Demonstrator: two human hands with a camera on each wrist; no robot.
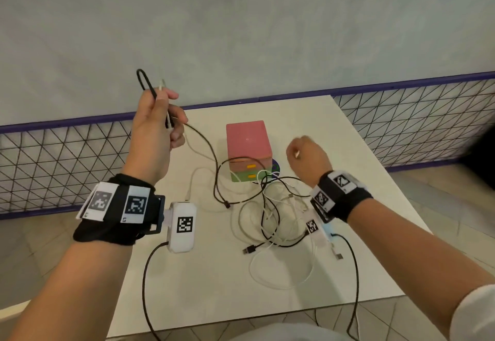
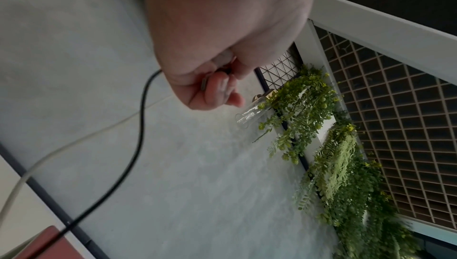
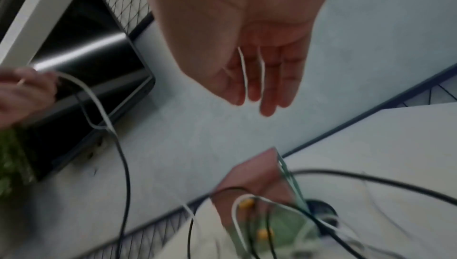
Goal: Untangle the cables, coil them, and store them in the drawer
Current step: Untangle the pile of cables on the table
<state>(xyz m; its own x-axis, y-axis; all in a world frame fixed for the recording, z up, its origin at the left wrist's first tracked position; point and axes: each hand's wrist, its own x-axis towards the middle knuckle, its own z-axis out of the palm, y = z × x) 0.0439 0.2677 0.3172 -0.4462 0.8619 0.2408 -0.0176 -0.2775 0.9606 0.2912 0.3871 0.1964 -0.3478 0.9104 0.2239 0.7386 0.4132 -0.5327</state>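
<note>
Drawer box (image 1: 247, 150) shut, contents unseen, cables (image 1: 270, 214) tangled in front; left hand (image 1: 158, 123) fingers curled pinching black and white cable ends, right hand (image 1: 308, 155) fingers loose, straight.

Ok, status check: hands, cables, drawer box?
Left hand raised, gripping black cable and a white cable. Right hand open above the tangle, fingers relaxed. Drawer box shut, cable loops draped across its front.

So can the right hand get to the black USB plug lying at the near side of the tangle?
Probably yes: the right hand hangs open above the tangle, and the black USB plug lies uncovered on the table.
</note>
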